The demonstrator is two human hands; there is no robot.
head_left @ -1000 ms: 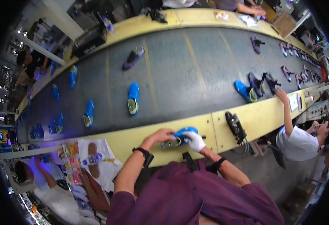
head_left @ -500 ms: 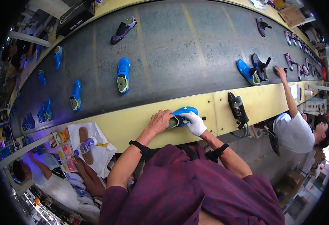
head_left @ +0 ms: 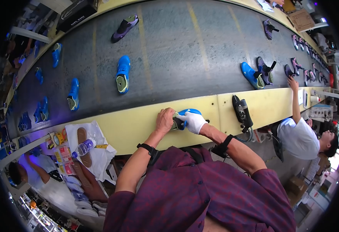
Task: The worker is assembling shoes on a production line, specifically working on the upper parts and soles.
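Bare left hand [head_left: 165,120] and white-gloved right hand [head_left: 193,122] — both curled, close together.

Left fingers [head_left: 170,113] and gloved right fingers [head_left: 186,118] on blue shoe [head_left: 191,111], yellow ledge [head_left: 138,137], dark conveyor [head_left: 173,69]

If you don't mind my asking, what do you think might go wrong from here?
The blue shoe might slip if the bare left hand or gloved right hand loosens. The black tool lies on the yellow ledge with a hose by its near end; a snag could perhaps pull it off.
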